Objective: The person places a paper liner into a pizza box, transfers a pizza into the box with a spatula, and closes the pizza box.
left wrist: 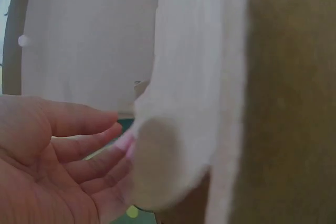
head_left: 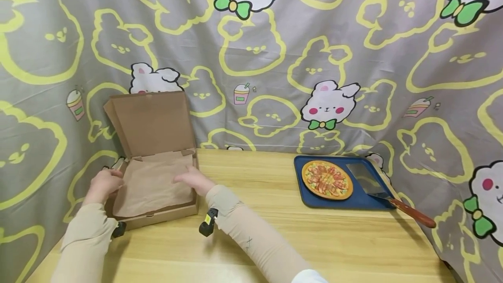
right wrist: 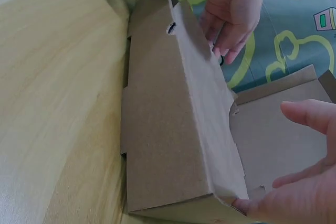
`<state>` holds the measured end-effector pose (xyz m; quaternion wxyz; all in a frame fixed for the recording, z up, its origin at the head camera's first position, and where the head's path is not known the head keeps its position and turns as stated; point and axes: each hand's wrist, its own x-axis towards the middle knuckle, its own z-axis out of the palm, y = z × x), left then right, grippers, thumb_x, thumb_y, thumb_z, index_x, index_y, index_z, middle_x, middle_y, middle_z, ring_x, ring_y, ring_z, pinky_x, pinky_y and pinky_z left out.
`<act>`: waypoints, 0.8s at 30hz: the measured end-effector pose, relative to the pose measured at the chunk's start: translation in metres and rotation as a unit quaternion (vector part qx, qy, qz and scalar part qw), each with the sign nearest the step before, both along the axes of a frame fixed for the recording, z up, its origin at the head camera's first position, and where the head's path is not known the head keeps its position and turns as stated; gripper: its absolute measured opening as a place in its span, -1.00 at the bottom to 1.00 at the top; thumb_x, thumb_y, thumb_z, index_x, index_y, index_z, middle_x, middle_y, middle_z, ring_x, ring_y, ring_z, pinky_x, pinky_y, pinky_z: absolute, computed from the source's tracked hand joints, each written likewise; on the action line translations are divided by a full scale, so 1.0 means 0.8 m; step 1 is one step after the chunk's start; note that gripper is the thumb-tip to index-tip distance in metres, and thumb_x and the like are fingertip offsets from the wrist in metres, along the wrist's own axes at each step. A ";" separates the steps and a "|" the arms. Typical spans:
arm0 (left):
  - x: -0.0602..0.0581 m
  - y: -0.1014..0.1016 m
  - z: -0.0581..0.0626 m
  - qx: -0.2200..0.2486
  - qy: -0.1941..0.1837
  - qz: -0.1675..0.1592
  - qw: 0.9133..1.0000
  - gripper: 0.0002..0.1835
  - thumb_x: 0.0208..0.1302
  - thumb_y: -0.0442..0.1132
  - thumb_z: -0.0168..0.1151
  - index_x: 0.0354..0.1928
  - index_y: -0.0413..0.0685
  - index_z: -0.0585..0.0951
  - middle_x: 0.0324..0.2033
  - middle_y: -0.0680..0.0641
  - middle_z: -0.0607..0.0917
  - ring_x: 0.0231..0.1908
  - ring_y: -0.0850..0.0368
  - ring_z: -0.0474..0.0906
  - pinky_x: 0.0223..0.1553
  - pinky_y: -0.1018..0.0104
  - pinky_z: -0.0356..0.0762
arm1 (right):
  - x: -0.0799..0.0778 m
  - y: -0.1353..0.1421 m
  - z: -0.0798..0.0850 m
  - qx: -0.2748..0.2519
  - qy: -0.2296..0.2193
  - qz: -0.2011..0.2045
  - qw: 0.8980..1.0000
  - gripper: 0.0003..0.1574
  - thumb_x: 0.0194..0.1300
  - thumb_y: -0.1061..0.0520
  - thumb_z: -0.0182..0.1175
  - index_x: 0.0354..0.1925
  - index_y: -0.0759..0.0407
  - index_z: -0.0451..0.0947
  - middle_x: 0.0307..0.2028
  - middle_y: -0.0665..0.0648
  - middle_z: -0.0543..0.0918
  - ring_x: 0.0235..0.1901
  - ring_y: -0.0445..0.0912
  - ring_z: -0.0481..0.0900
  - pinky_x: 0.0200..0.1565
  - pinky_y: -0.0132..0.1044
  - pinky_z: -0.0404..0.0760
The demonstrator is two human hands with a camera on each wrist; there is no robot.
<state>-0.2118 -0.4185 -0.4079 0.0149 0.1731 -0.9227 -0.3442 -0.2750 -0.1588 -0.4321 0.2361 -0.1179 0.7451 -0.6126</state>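
Note:
A brown cardboard pizza box (head_left: pixel 169 216) stands on the left of the table, its lid (head_left: pixel 151 121) raised against the curtain. Inside lies a sheet of brown paper (head_left: pixel 155 187), its left part reaching up over the wall. My left hand (head_left: pixel 105 184) is at the box's left edge beside the paper; its fingers (left wrist: pixel 86 145) are loosely bent in the left wrist view, with no grip visible. Over the right side of the box, my right hand (head_left: pixel 196 180) has its fingers spread; in the right wrist view one fingertip (right wrist: pixel 241 204) is at the paper's corner.
At the right, a blue tray (head_left: pixel 314 200) bears a pizza (head_left: pixel 327 180) and a server with a metal blade (head_left: pixel 363 180); its wooden handle (head_left: pixel 414 213) sticks out past the tray's edge. A patterned curtain (head_left: pixel 259 112) hangs behind the wooden table (head_left: pixel 243 174).

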 end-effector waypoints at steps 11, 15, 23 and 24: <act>-0.004 0.006 0.010 -0.132 -0.008 -0.052 0.990 -0.69 0.22 -0.20 0.00 -0.38 -0.36 0.58 -0.43 -0.32 0.61 -0.37 -0.20 0.51 -0.32 0.04 0.37 | 0.002 0.002 -0.003 0.040 0.050 0.051 0.997 -0.11 0.16 0.17 0.28 0.40 0.32 0.20 0.40 0.23 0.32 0.41 0.08 0.25 0.42 -0.11 0.24; -0.011 0.009 0.015 -0.130 -0.017 -0.071 0.989 -0.59 0.29 -0.17 0.00 -0.13 -0.47 0.57 -0.14 -0.52 0.59 -0.20 -0.37 0.51 -0.25 -0.03 0.44 | 0.004 0.003 -0.005 0.087 0.096 0.093 0.987 -0.23 0.20 0.14 0.25 0.35 0.31 0.31 0.34 0.19 0.43 0.35 0.02 0.35 0.35 -0.25 0.35; -0.032 0.024 0.009 0.068 -0.064 -0.069 0.993 -0.38 0.46 -0.13 -0.13 0.29 -0.60 0.20 0.22 -0.60 0.30 0.08 -0.41 0.46 -0.03 -0.05 0.58 | 0.018 -0.004 -0.004 0.137 0.136 0.163 0.968 -0.47 0.24 0.12 0.26 0.17 0.26 0.53 0.10 0.11 0.66 0.05 -0.07 0.62 0.07 -0.39 0.55; -0.035 0.025 0.009 0.096 -0.067 -0.066 0.991 -0.37 0.47 -0.12 -0.15 0.32 -0.59 0.15 0.24 -0.60 0.27 0.10 -0.40 0.44 0.02 -0.09 0.56 | 0.019 -0.005 -0.005 0.132 0.131 0.161 0.969 -0.51 0.24 0.14 0.26 0.12 0.28 0.56 0.02 0.12 0.69 -0.04 -0.05 0.65 0.00 -0.36 0.59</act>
